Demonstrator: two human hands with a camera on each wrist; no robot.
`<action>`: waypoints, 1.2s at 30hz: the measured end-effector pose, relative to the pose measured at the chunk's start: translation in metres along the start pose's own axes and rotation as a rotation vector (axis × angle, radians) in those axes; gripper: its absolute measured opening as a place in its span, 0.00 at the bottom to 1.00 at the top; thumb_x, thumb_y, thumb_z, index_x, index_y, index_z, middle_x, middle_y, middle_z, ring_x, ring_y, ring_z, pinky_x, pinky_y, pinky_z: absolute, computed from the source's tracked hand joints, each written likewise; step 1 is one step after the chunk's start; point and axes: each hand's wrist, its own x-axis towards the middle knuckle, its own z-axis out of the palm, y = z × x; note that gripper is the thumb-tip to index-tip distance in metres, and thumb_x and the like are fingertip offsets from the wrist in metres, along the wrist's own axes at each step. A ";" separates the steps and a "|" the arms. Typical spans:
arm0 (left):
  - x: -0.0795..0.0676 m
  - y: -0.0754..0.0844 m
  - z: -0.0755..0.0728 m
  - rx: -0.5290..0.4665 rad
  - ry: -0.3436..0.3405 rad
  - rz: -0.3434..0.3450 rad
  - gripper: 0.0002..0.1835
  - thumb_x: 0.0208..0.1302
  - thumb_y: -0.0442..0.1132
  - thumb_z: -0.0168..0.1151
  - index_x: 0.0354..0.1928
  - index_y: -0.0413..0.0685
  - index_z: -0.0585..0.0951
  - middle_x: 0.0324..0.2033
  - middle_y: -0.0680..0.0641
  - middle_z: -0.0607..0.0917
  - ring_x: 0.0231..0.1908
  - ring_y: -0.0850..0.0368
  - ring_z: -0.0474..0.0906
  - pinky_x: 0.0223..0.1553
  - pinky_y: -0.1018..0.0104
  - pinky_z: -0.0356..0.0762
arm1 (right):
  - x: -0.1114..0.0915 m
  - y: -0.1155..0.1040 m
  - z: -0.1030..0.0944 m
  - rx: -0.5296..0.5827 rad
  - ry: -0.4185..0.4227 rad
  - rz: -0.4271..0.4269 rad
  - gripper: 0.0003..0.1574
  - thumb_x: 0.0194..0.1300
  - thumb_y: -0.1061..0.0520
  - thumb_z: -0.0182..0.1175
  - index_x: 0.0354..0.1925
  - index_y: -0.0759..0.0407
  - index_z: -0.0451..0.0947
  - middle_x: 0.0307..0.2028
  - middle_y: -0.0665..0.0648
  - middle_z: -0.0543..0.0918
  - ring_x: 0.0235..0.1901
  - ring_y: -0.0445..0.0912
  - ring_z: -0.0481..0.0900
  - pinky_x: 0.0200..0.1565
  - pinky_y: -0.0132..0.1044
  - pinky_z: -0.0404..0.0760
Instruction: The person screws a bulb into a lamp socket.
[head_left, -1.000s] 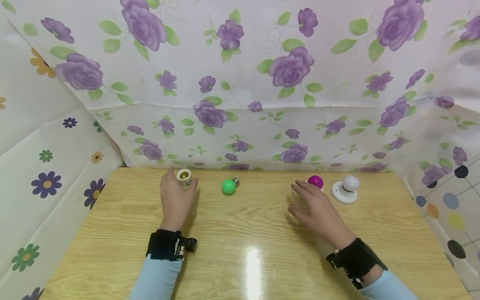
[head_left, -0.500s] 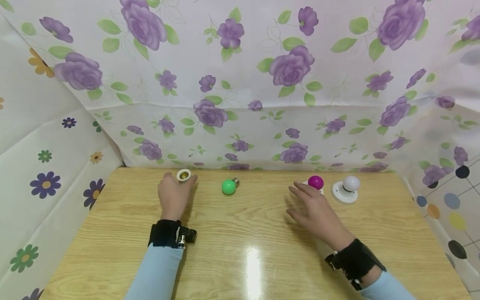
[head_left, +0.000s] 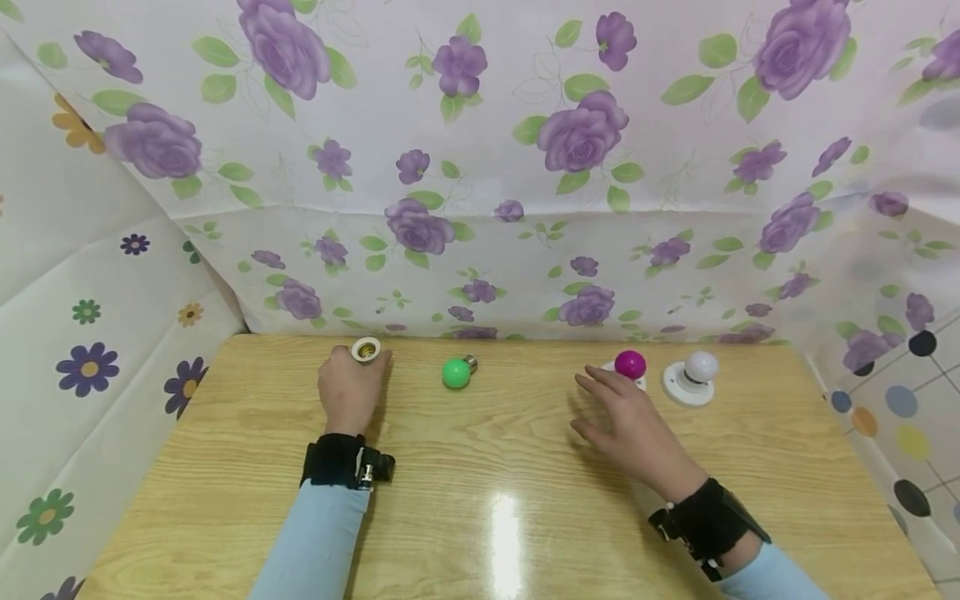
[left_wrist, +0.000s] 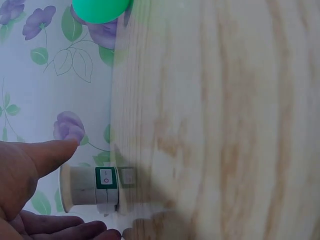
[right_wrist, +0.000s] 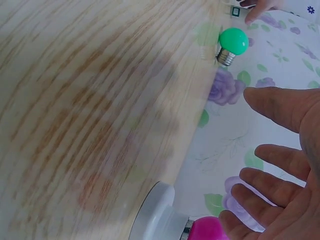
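Note:
My left hand is around a white lamp socket that stands upright at the table's far left. Its brass-coloured threaded opening faces up, and a small green-framed switch marked I and O shows on its side. In the left wrist view the thumb stands apart from the socket, with the fingers nearly straight on the other side. My right hand hovers with fingers spread and nothing in it, close to a magenta bulb on a white round base. A green bulb with a metal screw end lies between the hands.
A white bulb in a round white base stands at the far right of the wooden table. A flowered cloth hangs right behind the table's back edge.
My left hand has lowered the socket upright onto the table and loosened around it. The right hand has drawn back slightly leftward, uncovering more of the magenta bulb's base.

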 end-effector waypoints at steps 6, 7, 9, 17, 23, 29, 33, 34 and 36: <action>0.000 -0.002 -0.001 0.001 0.016 0.007 0.26 0.55 0.56 0.65 0.38 0.36 0.76 0.30 0.42 0.79 0.30 0.48 0.77 0.28 0.58 0.74 | 0.000 -0.002 0.001 0.009 -0.007 0.002 0.42 0.57 0.43 0.64 0.64 0.57 0.65 0.63 0.59 0.65 0.62 0.53 0.61 0.59 0.52 0.61; 0.001 -0.003 -0.001 0.002 0.016 0.007 0.26 0.55 0.56 0.65 0.38 0.37 0.76 0.30 0.42 0.79 0.30 0.48 0.76 0.28 0.58 0.73 | 0.001 -0.003 0.001 0.010 -0.007 0.002 0.42 0.57 0.43 0.65 0.64 0.57 0.65 0.63 0.59 0.65 0.62 0.53 0.61 0.59 0.52 0.61; 0.001 -0.003 -0.001 -0.002 0.018 0.009 0.26 0.56 0.56 0.64 0.39 0.37 0.76 0.31 0.42 0.80 0.31 0.48 0.77 0.30 0.58 0.74 | 0.001 -0.003 0.001 0.011 -0.005 0.000 0.42 0.57 0.43 0.65 0.64 0.57 0.65 0.63 0.59 0.65 0.62 0.53 0.61 0.59 0.51 0.62; 0.001 -0.006 0.000 -0.029 0.032 0.021 0.22 0.57 0.53 0.64 0.38 0.39 0.77 0.31 0.43 0.80 0.32 0.48 0.77 0.32 0.56 0.74 | 0.003 -0.005 0.002 0.014 -0.015 -0.006 0.41 0.57 0.44 0.64 0.64 0.57 0.65 0.63 0.59 0.65 0.61 0.54 0.62 0.59 0.52 0.62; -0.006 -0.005 -0.003 -0.100 0.047 0.070 0.21 0.57 0.51 0.65 0.41 0.40 0.78 0.33 0.44 0.80 0.33 0.51 0.76 0.34 0.57 0.74 | 0.005 -0.009 0.003 0.017 -0.012 -0.009 0.42 0.57 0.43 0.65 0.64 0.57 0.65 0.63 0.59 0.65 0.61 0.54 0.62 0.59 0.50 0.61; -0.024 0.002 -0.004 -0.252 0.036 0.184 0.24 0.56 0.53 0.65 0.47 0.44 0.78 0.38 0.46 0.81 0.39 0.54 0.77 0.38 0.59 0.75 | 0.009 -0.011 0.007 0.014 -0.007 -0.028 0.43 0.56 0.43 0.65 0.65 0.57 0.64 0.63 0.60 0.65 0.61 0.54 0.62 0.60 0.50 0.61; -0.037 0.013 -0.006 -0.347 0.029 0.249 0.24 0.54 0.54 0.66 0.47 0.45 0.78 0.38 0.48 0.81 0.41 0.57 0.78 0.38 0.65 0.77 | 0.012 -0.013 0.008 0.019 0.003 -0.043 0.43 0.56 0.44 0.65 0.65 0.57 0.64 0.63 0.59 0.65 0.61 0.53 0.62 0.60 0.50 0.61; -0.040 0.017 -0.006 -0.365 0.026 0.260 0.24 0.54 0.54 0.66 0.47 0.45 0.78 0.39 0.49 0.81 0.41 0.58 0.78 0.37 0.66 0.77 | 0.013 -0.014 0.008 0.026 0.003 -0.047 0.43 0.56 0.44 0.65 0.65 0.57 0.64 0.63 0.59 0.65 0.61 0.53 0.62 0.60 0.50 0.61; -0.047 0.023 -0.008 -0.396 0.023 0.277 0.24 0.53 0.53 0.67 0.47 0.46 0.78 0.38 0.49 0.81 0.41 0.59 0.78 0.34 0.70 0.77 | 0.016 -0.016 0.008 0.031 0.000 -0.053 0.43 0.56 0.44 0.65 0.65 0.56 0.64 0.63 0.59 0.65 0.61 0.53 0.62 0.60 0.49 0.61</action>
